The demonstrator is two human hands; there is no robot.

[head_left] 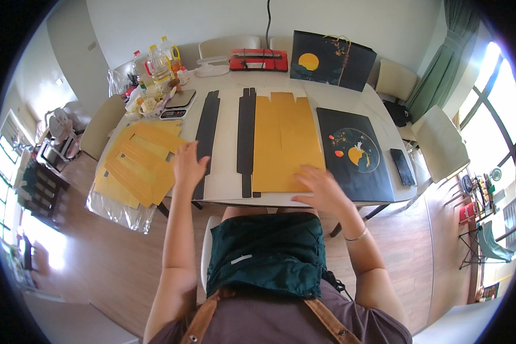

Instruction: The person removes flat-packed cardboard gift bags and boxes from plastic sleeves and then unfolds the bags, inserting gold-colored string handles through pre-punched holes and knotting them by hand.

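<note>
White lettering (467, 211) is borne by the red container (468, 217) near three o'clock; the apron (269, 249) label (241, 259) at six is illegible.

Bright side glare — bent edges

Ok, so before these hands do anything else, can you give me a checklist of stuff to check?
1. Left hand free: ok, it looks open, with nothing seen in it.
2. Right hand off the gold sheet: cannot tell; it is over the lower right corner, but contact isn't clear.
3. Two black strips apart from each other: ok, both lie left of the gold sheet with a gap between them.
4. Yellow cardboard pieces neatly stacked: not ok, they are fanned out at different angles.
5. Smartphone off the black printed panel: ok, it lies to the panel's right.
</note>
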